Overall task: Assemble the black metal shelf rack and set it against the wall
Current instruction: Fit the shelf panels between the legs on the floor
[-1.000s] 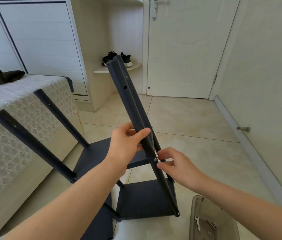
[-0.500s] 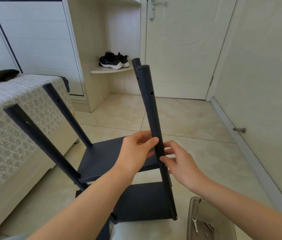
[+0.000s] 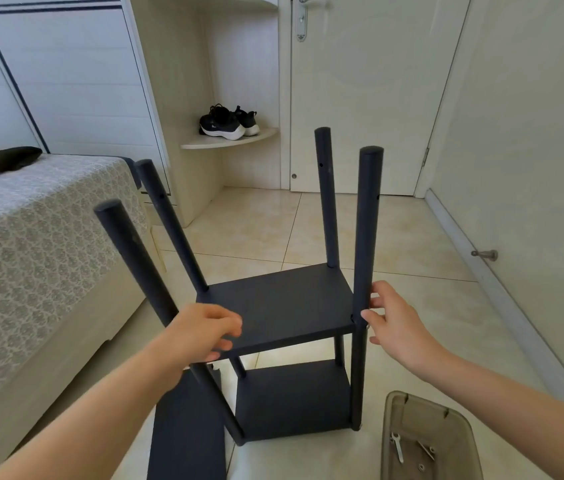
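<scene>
While the left hand (image 3: 200, 336) grips the upper shelf (image 3: 280, 303), the right hand (image 3: 394, 323) touches the front-right post (image 3: 367, 237); fingers spread.

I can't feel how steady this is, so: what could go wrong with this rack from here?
The black metal rack has its round posts free at the top, the left ones seemingly splayed, so it may sway. The right hand touches the front right post at the shelf joint: possible pinch. The loose black panel and clear plastic tub lie by the base, easy to kick.
</scene>
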Demonstrator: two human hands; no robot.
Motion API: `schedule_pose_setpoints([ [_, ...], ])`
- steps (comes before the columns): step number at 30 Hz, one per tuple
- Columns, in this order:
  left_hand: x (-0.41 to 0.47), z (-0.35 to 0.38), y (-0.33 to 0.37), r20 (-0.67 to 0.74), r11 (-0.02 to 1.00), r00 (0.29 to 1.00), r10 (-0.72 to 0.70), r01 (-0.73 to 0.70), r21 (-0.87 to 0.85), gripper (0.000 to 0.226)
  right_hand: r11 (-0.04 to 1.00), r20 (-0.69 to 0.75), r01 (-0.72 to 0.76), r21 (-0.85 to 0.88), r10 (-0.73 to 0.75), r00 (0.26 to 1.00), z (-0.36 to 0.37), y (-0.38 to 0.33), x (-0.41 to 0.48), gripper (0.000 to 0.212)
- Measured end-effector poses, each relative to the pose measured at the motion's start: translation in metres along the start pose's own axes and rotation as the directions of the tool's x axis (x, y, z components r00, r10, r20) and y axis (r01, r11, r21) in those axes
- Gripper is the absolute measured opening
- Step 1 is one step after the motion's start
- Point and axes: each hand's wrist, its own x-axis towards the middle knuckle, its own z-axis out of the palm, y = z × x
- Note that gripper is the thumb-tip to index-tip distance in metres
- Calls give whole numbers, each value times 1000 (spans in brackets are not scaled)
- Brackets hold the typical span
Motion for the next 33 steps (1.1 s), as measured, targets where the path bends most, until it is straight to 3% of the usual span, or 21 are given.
schedule_pose_setpoints([
  [5, 0, -35, -19, 27, 941, 986, -167, 152, 301, 35, 1000, -16, -14, -5, 14, 1000, -3, 11, 5, 30],
  [8, 5, -49, -25, -127, 870, 985, -119, 165, 464, 38, 999, -15, -37, -12, 36, 999, -5, 15, 5, 34],
  [11, 6, -54, -25, -194, 945, 980, 52, 14, 326, 16, 998, -11, -46, -32, 45, 999, -6, 19, 3, 40],
  [13, 7, -51, -25, -189, 970, 973, 129, -84, 229, 26, 998, -11, -50, -46, 50, 999, -5, 22, 2, 46],
  [17, 14, -43, -19, -235, 984, 957, 171, -152, 97, 23, 997, -15, -80, -18, 80, 997, -4, 28, -2, 49],
  [33, 28, -5, 1, -211, 957, 936, 282, -258, 133, 27, 987, -92, -162, 21, 163, 982, -33, 35, -18, 55],
])
